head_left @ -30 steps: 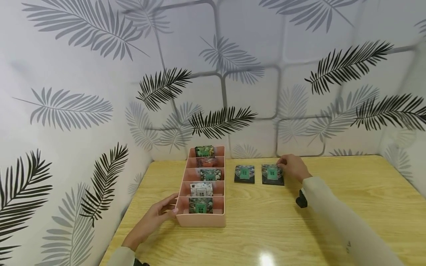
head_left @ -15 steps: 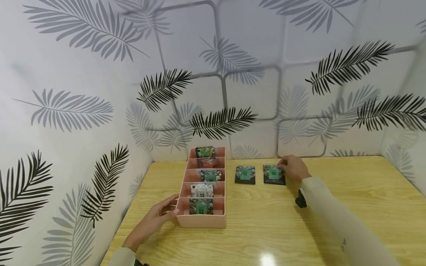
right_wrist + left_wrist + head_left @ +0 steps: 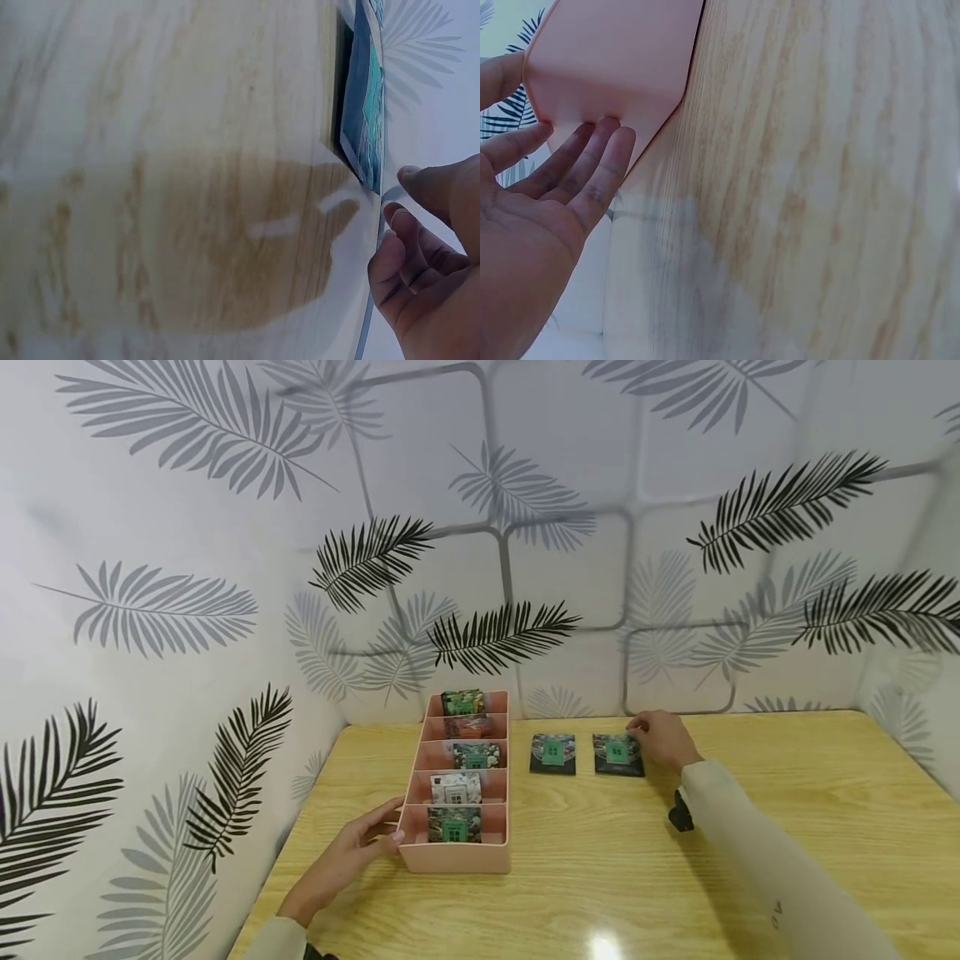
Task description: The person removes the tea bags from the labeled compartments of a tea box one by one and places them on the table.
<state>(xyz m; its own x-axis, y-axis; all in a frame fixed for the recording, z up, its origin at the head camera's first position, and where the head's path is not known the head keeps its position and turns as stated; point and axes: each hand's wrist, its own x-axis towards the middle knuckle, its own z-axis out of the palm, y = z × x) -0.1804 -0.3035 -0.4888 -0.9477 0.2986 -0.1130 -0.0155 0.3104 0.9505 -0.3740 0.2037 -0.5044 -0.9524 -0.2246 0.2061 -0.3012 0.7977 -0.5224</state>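
Observation:
A long pink box (image 3: 453, 858) with dividers stands on the left part of the table, a sachet in each compartment. My left hand (image 3: 352, 852) touches its left side near the front corner, the fingertips against the wall in the left wrist view. Two flat dark sachets with green labels lie side by side right of the box: a left sachet (image 3: 552, 754) and a right sachet (image 3: 618, 755). At the right sachet's right edge is my right hand (image 3: 666, 739), fingers loosely bent. In the right wrist view, thumb and fingers stand apart, with nothing pinched between them.
The box's front compartment holds a dark green sachet (image 3: 454, 825), the one behind it a white sachet (image 3: 456, 789). A leaf-patterned wall (image 3: 555, 577) rises along the back and left edges of the wooden table (image 3: 585, 860).
Both hands stay almost in place. Between the first and second frames the right sachet shifts slightly to the right relative to the left one; since then nothing visibly moves.

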